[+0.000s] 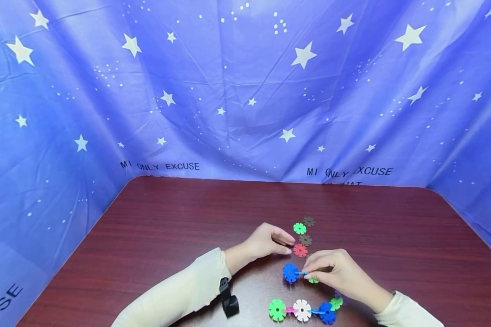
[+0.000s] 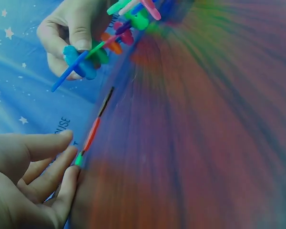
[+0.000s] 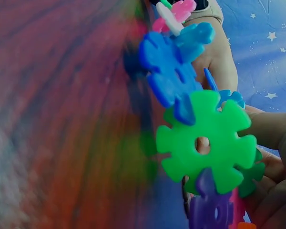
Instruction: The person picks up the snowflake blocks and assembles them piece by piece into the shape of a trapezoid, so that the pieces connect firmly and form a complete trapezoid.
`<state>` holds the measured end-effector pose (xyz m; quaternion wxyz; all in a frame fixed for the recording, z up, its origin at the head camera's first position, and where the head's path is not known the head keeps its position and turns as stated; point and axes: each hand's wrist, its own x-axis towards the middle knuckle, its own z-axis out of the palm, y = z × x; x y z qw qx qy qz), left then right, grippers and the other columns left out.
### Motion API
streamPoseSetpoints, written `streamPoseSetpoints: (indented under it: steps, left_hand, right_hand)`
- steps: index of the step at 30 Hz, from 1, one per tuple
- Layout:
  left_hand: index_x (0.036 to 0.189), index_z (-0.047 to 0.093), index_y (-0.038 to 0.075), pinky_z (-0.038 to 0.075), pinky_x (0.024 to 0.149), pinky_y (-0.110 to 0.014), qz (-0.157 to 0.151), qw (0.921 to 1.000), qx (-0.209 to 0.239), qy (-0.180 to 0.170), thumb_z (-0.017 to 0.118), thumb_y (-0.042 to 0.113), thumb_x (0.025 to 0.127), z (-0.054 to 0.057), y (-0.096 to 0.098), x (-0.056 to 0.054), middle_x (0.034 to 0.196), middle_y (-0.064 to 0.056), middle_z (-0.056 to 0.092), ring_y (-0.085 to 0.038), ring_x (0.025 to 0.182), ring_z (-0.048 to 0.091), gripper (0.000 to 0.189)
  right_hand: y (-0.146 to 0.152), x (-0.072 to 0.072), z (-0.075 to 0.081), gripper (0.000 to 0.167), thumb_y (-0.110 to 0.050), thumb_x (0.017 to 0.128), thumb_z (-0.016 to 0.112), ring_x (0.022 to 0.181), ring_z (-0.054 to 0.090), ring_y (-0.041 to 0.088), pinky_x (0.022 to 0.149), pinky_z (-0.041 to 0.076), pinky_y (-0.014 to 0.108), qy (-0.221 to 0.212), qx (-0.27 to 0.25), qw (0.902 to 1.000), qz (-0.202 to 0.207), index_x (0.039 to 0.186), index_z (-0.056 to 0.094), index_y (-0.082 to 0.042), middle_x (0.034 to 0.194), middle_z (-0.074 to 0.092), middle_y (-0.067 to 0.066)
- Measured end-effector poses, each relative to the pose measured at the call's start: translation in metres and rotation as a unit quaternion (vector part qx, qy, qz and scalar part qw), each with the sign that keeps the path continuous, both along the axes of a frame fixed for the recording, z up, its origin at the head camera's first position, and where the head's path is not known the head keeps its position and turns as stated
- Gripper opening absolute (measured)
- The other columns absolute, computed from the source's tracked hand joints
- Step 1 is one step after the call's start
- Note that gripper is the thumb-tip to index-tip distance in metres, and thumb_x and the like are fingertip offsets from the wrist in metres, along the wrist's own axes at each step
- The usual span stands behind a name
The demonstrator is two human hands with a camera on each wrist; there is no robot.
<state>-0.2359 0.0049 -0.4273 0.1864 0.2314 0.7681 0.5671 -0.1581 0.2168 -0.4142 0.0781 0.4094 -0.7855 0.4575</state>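
My right hand (image 1: 343, 271) pinches a light blue notched disc (image 2: 87, 71) between thumb and fingers. A dark blue disc (image 1: 287, 270) is slotted onto it at the chain's end. From that hand the chain of interlocked plastic discs curves round to a green disc (image 1: 273, 310) near the front. A white disc (image 1: 298, 313) and another blue disc (image 1: 324, 315) belong to this chain, and the hand hides part of it. My left hand (image 1: 265, 240) hovers beside a loose red disc (image 1: 297, 252), its fingers loosely bent and nothing visible in them.
Behind the red disc lie a loose green disc (image 1: 296, 226) and brown discs (image 1: 309, 236) in a rough column on the dark red table (image 1: 167, 227). A black strap (image 1: 229, 302) hangs at the left wrist. Blue star-printed cloth (image 1: 237, 68) surrounds the table's back and sides.
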Motion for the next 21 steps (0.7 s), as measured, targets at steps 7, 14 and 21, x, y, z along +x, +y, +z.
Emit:
streamPoseSetpoints:
  steps: [7, 14, 21]
  left_hand:
    - [0.096, 0.076, 0.011, 0.048, 0.069, -0.013, 0.003, 0.9887, -0.104, 0.108, 0.081, 0.009, 0.073, 0.0, 0.009, -0.004, 0.089, 0.005, 0.073, 0.002, 0.076, 0.06, 0.024]
    - [0.097, 0.077, 0.017, 0.046, 0.068, -0.012, -0.009, 0.9817, -0.138, 0.131, 0.083, 0.013, 0.071, 0.004, 0.014, -0.005, 0.095, 0.009, 0.072, 0.005, 0.072, 0.057, 0.027]
    - [0.092, 0.078, 0.021, 0.044, 0.066, -0.011, -0.011, 0.9711, -0.164, 0.173, 0.083, 0.018, 0.071, 0.004, 0.016, -0.004, 0.09, 0.013, 0.072, 0.007, 0.071, 0.055, 0.022]
  right_hand:
    - [0.0, -0.001, 0.0, 0.012, -0.003, 0.079, 0.073, 0.071, 0.061, 0.004, 0.056, 0.049, 0.015, -0.008, 0.002, 1.0, 0.004, 0.089, 0.075, -0.011, 0.087, 0.07, -0.001]
    - [0.001, -0.001, 0.002, 0.013, -0.003, 0.08, 0.072, 0.073, 0.062, 0.004, 0.056, 0.049, 0.016, -0.015, 0.006, 0.9999, 0.006, 0.089, 0.075, -0.011, 0.088, 0.07, -0.001]
    - [-0.002, -0.002, 0.001, 0.015, -0.001, 0.078, 0.073, 0.075, 0.062, 0.004, 0.058, 0.049, 0.015, 0.004, 0.0, 0.9999, 0.013, 0.089, 0.075, -0.012, 0.087, 0.07, -0.002]
